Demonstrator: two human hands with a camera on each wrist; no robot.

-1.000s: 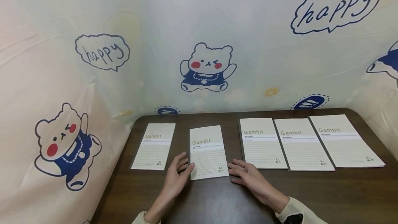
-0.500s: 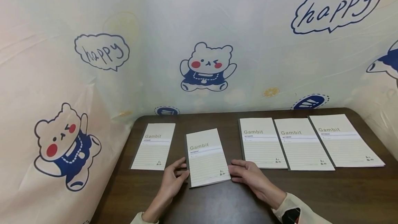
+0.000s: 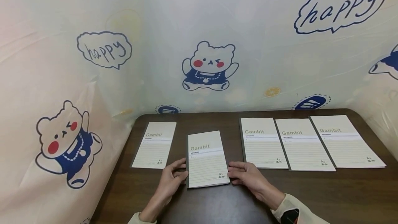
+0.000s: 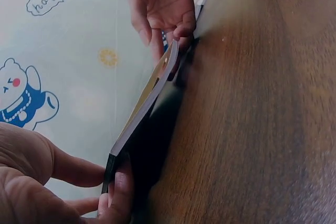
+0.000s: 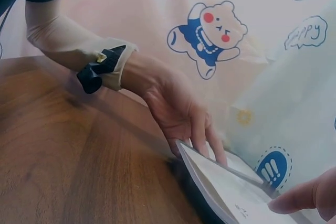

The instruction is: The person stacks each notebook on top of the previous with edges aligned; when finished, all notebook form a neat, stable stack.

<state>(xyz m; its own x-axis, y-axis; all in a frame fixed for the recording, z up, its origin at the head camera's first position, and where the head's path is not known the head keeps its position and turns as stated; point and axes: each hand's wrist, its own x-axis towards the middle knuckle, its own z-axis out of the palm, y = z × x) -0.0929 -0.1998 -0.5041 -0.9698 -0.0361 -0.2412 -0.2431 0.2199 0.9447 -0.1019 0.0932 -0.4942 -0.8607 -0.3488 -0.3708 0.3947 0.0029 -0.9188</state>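
Observation:
A white notebook (image 3: 206,161) marked "Gambit" lies between both hands, its dark spine to the left. My left hand (image 3: 169,179) pinches the spine side; in the left wrist view, fingers (image 4: 122,190) show on both faces of the dark spine. My right hand (image 3: 253,180) holds the opposite edge, and its thumb (image 5: 296,198) rests on the cover in the right wrist view. Seen edge-on, the notebook (image 4: 152,98) bends slightly and stands off the tabletop, with dark shadow beneath. The right hand's fingers under it are partly hidden.
On the brown table (image 3: 357,193), one similar notebook (image 3: 154,146) lies left. To the right lie three more: a near one (image 3: 262,144), a middle one (image 3: 304,146) and an outer one (image 3: 346,142). A printed curtain (image 3: 264,44) hangs behind the table.
The notebook between the hands has come nearer to me. It turned askew, then straightened somewhat. Both hands stay at its sides; the left has shifted slightly left. The other notebooks lie unmoved.

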